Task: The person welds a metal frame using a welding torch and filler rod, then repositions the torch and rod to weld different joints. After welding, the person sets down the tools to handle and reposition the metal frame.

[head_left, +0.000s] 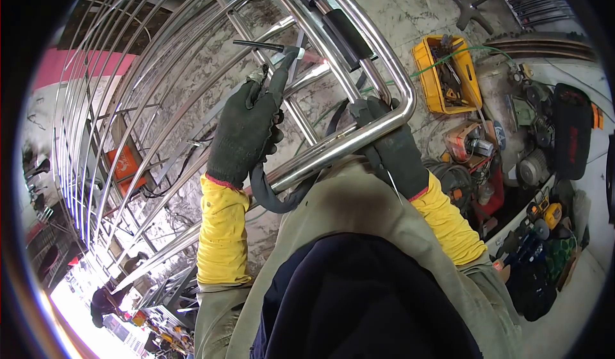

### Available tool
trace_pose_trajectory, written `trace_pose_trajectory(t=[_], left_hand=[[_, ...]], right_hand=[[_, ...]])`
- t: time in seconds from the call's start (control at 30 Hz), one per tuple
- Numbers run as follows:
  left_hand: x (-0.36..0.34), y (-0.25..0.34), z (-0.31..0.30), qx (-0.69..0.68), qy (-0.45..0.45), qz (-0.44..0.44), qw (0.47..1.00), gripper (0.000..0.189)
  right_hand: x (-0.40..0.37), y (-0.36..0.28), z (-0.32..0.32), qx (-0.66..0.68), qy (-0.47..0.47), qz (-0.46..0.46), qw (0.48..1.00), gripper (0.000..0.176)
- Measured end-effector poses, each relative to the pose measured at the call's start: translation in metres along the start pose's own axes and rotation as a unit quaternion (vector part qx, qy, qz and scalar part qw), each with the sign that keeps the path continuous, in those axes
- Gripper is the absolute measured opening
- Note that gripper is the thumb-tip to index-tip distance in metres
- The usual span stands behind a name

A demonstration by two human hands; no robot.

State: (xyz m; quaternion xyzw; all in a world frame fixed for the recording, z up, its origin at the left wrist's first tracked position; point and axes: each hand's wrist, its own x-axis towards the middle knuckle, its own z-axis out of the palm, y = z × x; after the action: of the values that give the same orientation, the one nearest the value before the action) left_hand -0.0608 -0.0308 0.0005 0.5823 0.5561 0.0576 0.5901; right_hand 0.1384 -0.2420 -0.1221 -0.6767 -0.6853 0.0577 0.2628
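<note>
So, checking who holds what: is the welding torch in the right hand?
No, the left hand grips the welding torch, while the right hand clasps the bent steel tube.

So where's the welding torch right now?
Head view, upper centre-left: the welding torch is gripped in the left hand, its tip at the stainless tube frame, left of the right hand.

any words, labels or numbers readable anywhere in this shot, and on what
No text here can be read.
Red marks on the black case: too blurred to read.
Pale mark on the orange box: too blurred to read.
Torch, frame, yellow crate: no print shows.
</note>
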Motion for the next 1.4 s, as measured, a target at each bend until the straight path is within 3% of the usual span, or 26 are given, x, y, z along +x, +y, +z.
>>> trace_pose_trajectory(t=[0.17, 0.27, 0.4, 0.5, 0.57, 0.77, 1.03, 1.13, 1.23, 1.3, 1.33, 1.4], left_hand=[[-0.001, 0.002, 0.001, 0.016, 0.008, -0.005, 1.0, 0.029], [-0.002, 0.004, 0.002, 0.028, 0.004, 0.004, 1.0, 0.03], [-0.001, 0.002, 0.001, 0.043, -0.004, 0.009, 0.999, 0.028], [-0.001, -0.001, 0.001, 0.031, -0.005, 0.014, 0.999, 0.031], [-0.003, 0.002, 0.002, 0.015, 0.003, 0.014, 1.0, 0.031], [-0.003, 0.003, 0.003, 0.016, 0.004, 0.01, 1.0, 0.032], [-0.004, 0.004, 0.004, 0.029, 0.008, 0.005, 1.0, 0.034], [-0.004, 0.003, 0.004, 0.04, 0.014, 0.009, 0.999, 0.034], [-0.002, 0.003, 0.003, 0.038, 0.006, 0.003, 0.999, 0.03], [-0.003, 0.004, 0.004, 0.05, 0.007, 0.008, 0.999, 0.027], [-0.004, 0.005, 0.005, 0.05, 0.007, 0.008, 0.999, 0.027], [-0.006, 0.005, 0.005, 0.068, 0.005, 0.026, 0.997, 0.024]], right_hand=[[0.006, -0.003, -0.005, -0.008, 0.003, 0.005, 1.0, 0.056], [0.011, 0.003, 0.005, 0.113, 0.057, 0.028, 0.992, 0.027], [0.012, -0.003, 0.002, 0.195, 0.03, 0.099, 0.975, 0.029], [0.004, -0.002, -0.001, -0.005, 0.02, -0.004, 1.0, 0.035], [-0.003, 0.001, 0.004, 0.039, 0.006, 0.026, 0.999, 0.044], [-0.002, 0.001, 0.002, 0.028, 0.0, -0.002, 1.0, 0.059], [0.005, -0.001, 0.001, 0.003, -0.014, 0.007, 1.0, 0.062], [0.008, -0.003, -0.002, 0.001, 0.003, 0.008, 1.0, 0.055], [0.014, -0.003, -0.001, 0.06, 0.068, 0.004, 0.996, 0.031], [0.014, -0.007, 0.002, 0.25, 0.04, 0.145, 0.957, 0.029], [0.015, -0.005, 0.002, 0.25, 0.04, 0.145, 0.957, 0.029], [0.016, 0.001, 0.0, 0.088, 0.06, -0.002, 0.994, 0.037]])
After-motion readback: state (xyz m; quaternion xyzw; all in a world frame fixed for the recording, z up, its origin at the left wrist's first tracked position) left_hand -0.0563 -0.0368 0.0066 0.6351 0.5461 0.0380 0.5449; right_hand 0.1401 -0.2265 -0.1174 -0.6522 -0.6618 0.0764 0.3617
